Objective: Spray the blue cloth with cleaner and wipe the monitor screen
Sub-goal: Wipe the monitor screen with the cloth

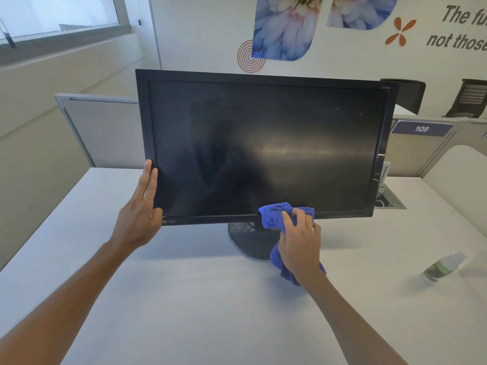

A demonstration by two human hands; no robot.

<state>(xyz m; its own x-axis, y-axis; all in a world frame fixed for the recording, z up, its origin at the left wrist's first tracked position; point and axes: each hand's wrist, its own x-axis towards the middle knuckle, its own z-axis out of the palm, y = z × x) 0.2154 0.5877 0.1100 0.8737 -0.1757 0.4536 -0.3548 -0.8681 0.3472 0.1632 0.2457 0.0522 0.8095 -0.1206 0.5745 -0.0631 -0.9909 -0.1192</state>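
The bunched blue cloth [276, 216] is gripped in the right hand [299, 241] and pressed to the bottom edge of the monitor [263, 143], while the left hand [139, 212] is laid with straight fingers against the lower left bezel to steady it. The wipe is probably best made with light, overlapping strokes across the glossy, smeared panel, the frame being braced so that the round stand [245, 241] is not rocked. The spray bottle [442, 267], clear plastic with a green label, is left well to the right on the matte white desk [184, 299].

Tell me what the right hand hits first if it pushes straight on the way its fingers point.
Probably the monitor: the right hand presses the blue cloth against its bottom edge already.
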